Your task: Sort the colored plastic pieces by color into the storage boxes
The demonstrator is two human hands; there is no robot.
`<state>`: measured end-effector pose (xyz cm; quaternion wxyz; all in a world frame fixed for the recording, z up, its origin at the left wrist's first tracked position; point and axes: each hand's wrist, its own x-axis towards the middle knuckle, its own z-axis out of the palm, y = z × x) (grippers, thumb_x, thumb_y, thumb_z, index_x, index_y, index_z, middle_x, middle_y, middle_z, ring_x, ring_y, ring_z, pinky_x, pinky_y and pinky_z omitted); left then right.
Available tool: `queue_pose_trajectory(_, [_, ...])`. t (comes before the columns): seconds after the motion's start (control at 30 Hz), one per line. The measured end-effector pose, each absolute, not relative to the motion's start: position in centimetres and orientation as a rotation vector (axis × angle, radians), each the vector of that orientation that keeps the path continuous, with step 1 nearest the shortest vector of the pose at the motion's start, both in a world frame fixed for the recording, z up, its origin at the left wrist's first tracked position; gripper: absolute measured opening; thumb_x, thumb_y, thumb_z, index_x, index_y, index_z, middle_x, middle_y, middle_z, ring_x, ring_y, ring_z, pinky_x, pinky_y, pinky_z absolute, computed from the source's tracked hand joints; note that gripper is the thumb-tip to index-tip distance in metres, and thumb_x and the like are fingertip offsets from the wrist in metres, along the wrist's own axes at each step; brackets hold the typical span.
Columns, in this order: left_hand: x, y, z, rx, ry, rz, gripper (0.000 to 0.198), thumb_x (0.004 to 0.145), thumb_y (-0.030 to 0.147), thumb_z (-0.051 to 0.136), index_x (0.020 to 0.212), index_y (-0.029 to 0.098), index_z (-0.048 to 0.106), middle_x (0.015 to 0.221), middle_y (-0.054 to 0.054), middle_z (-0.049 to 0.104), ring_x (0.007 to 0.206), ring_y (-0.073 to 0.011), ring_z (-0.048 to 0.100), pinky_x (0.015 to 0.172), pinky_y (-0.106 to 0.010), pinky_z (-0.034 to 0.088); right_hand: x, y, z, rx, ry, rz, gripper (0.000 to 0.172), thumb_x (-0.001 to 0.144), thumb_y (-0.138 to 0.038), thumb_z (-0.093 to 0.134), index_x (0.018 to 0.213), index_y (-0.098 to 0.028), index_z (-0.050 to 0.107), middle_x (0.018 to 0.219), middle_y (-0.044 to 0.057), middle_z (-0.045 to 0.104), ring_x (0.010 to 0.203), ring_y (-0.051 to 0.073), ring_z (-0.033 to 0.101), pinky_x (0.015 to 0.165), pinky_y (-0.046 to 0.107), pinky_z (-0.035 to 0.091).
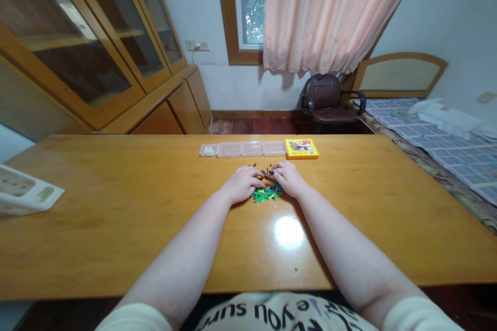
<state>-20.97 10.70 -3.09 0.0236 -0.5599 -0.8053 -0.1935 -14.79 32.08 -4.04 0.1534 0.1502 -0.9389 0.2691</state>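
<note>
Both my hands rest on the wooden table, on either side of a small heap of tiny building bricks, mostly green and blue with a few dark ones. My left hand lies knuckles up, its fingers curled down onto the heap's left edge. My right hand does the same on the right, fingertips bent in and meeting the left hand's over the bricks. Whether either hand pinches a brick is hidden under the fingers.
A row of clear plastic trays and a yellow box lie just beyond the hands. A white object sits at the table's left edge. Behind are a brown chair, a bed and glass-door cabinets.
</note>
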Motion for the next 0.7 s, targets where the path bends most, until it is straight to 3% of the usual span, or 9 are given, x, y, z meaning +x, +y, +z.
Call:
queue_pose_trajectory(0.2, [-20.83, 10.76, -2.84, -1.723, -2.527, -0.529, 0.035, 0.08, 0.012, 0.054, 0.1, 0.035, 0.07, 0.118, 0.0, 0.061, 0.11, -0.021, 0.049, 0.098, -0.042, 0.035, -14.95, 32.56, -4.32, 0.339, -2.676, 0.756, 0.037, 0.093, -0.027, 0.04, 0.08, -0.019, 0.074, 0.084, 0.006, 0.063, 0.08, 0.019, 0.05, 0.077, 0.034, 0.035])
queue_pose_trajectory(0.53, [-20.8, 10.72, -2.92, -1.395, -2.686, -0.468, 0.037, 0.084, 0.017, 0.048, 0.116, 0.028, 0.063, 0.127, -0.006, 0.055, 0.116, -0.023, 0.047, 0.103, -0.043, 0.033, -14.9, 32.55, -4.14, 0.317, -2.737, 0.766, 0.035, 0.092, -0.028, 0.044, 0.074, -0.02, 0.074, 0.082, 0.005, 0.063, 0.08, 0.017, 0.049, 0.078, 0.031, 0.034])
queue_pose_trajectory(0.7, [-21.06, 10.54, -2.47, -1.299, -2.67, -0.535, 0.033, 0.081, 0.014, 0.047, 0.105, 0.024, 0.068, 0.115, -0.003, 0.063, 0.109, -0.0206, 0.052, 0.101, -0.039, 0.036, -14.77, 32.47, -3.57, 0.21, -2.714, 0.734, 0.034, 0.092, -0.025, 0.043, 0.08, -0.017, 0.073, 0.085, 0.007, 0.065, 0.081, 0.017, 0.051, 0.077, 0.03, 0.035])
